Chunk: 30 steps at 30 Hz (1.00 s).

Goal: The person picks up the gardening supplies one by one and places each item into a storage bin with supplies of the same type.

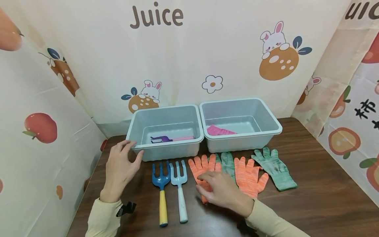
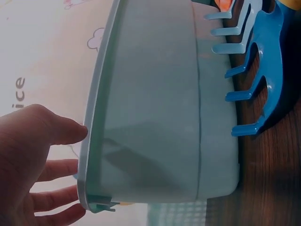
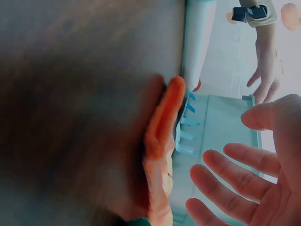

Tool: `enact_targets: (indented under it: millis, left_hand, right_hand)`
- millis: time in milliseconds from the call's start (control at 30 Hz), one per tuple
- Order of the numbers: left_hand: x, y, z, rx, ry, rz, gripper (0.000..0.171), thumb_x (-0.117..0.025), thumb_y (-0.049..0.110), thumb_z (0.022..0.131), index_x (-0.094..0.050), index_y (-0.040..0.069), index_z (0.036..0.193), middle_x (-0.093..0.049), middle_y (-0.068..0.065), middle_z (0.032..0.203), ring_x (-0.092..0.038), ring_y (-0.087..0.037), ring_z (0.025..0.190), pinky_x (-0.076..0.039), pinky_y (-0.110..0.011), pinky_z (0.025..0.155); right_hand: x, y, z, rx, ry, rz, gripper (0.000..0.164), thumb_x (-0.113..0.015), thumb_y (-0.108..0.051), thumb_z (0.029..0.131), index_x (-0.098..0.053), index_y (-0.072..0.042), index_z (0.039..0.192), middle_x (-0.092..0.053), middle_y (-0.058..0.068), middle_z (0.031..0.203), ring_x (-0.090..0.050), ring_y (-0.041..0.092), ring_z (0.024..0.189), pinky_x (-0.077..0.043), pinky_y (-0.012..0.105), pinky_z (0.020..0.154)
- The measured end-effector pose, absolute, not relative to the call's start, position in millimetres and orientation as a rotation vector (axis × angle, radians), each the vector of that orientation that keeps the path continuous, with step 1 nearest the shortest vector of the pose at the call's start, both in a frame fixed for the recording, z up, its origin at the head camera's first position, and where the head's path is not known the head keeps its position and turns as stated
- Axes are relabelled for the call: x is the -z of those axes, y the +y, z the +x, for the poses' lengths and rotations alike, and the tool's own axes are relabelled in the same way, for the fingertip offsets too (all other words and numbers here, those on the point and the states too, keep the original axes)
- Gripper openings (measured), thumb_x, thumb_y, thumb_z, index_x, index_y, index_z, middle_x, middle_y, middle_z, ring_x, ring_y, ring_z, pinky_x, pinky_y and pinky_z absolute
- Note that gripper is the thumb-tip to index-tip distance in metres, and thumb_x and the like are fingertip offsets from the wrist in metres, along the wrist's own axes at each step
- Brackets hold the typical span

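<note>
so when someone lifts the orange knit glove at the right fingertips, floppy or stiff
Likely floppy: the orange knit glove looks like soft, thin fabric. Probably light, since it seems unfilled. Its knit surface suggests it shouldn't slip much.

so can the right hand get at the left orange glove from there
Probably yes: the right hand hovers close above the left orange glove, fingers apart and empty, and nothing shows between them.

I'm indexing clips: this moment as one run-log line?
left hand: at left bin; right hand: over left orange glove; left bin: purple-pink hand fork; right bin: pink fabric
</note>
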State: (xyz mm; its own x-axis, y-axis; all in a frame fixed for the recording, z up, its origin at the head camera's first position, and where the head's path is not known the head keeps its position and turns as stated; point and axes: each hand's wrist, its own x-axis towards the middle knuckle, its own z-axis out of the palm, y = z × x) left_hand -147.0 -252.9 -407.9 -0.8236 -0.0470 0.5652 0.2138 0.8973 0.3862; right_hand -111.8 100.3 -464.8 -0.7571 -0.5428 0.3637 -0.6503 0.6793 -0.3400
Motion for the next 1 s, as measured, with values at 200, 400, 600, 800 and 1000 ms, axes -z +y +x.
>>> enact_targets:
  millis: [200,400,600,800,1000]
  left_hand:
    - [407,-256,-149,0.622,-2.435,-0.136,0.037,-0.081,0.022,0.092,-0.077,-0.002,0.120,-0.067,-0.027,0.130,-0.059,-0.048,0.118,-0.053,-0.069,0.090]
    - [408,-257,-150,0.624,-2.429,-0.142,0.036,-0.081,0.020,0.092,-0.077,-0.003,0.119,-0.067,-0.026,0.127,-0.060,-0.047,0.116,-0.053,-0.068,0.091]
    - [410,-256,-150,0.567,-2.421,-0.126,0.037,-0.082,0.021,0.091,-0.076,-0.001,0.120,-0.069,-0.025,0.118,-0.063,-0.045,0.109,-0.058,-0.067,0.079]
    - [413,-255,-153,0.511,-2.389,-0.159,0.034,-0.083,0.019,0.090,-0.076,-0.002,0.116,-0.069,-0.025,0.111,-0.063,-0.046,0.105,-0.058,-0.065,0.075]
    - [414,-253,-154,0.487,-2.382,-0.161,0.036,-0.084,0.020,0.089,-0.076,-0.003,0.115,-0.068,-0.025,0.110,-0.064,-0.046,0.104,-0.059,-0.064,0.075]
  right_hand:
    - [471,95,-109,-0.669,-2.666,0.992,0.023,-0.076,-0.032,0.097,-0.081,-0.015,0.112,-0.080,-0.002,0.103,-0.073,0.010,0.087,-0.059,0.031,0.068]
    - [474,87,-107,-0.666,-2.662,1.008,0.022,-0.075,-0.034,0.097,-0.081,-0.016,0.110,-0.080,-0.005,0.101,-0.071,0.007,0.083,-0.054,0.025,0.064]
    - [472,82,-106,-0.684,-2.676,1.029,0.024,-0.073,-0.035,0.098,-0.081,-0.016,0.112,-0.079,-0.006,0.095,-0.071,0.006,0.082,-0.057,0.027,0.068]
    - [470,80,-109,-0.671,-2.682,1.054,0.024,-0.071,-0.035,0.099,-0.081,-0.017,0.111,-0.080,-0.005,0.097,-0.073,0.006,0.085,-0.060,0.030,0.071]
    - [465,75,-113,-0.665,-2.748,1.090,0.023,-0.072,-0.038,0.099,-0.080,-0.017,0.104,-0.077,-0.007,0.087,-0.067,0.002,0.073,-0.052,0.025,0.062]
